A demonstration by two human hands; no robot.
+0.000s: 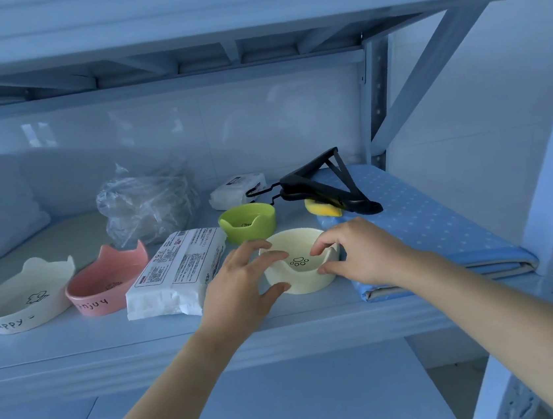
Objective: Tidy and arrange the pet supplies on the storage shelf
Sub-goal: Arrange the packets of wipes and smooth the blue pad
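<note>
Head view: the cream paw-print bowl [300, 263] stands near the front edge of the shelf [77, 349]. The left hand [242, 282] curls round its 9 o'clock side and the right hand [359, 251] pinches its 3 o'clock wall, fingers on the rim, thumbs low. With so light a hold the smooth bowl could slip. If slid, it may knock the green bowl [247, 221] at 11 o'clock or snag the folded blue mat [425, 226] at 3 o'clock.

Glossy white tiled wall [211, 130] behind
</note>
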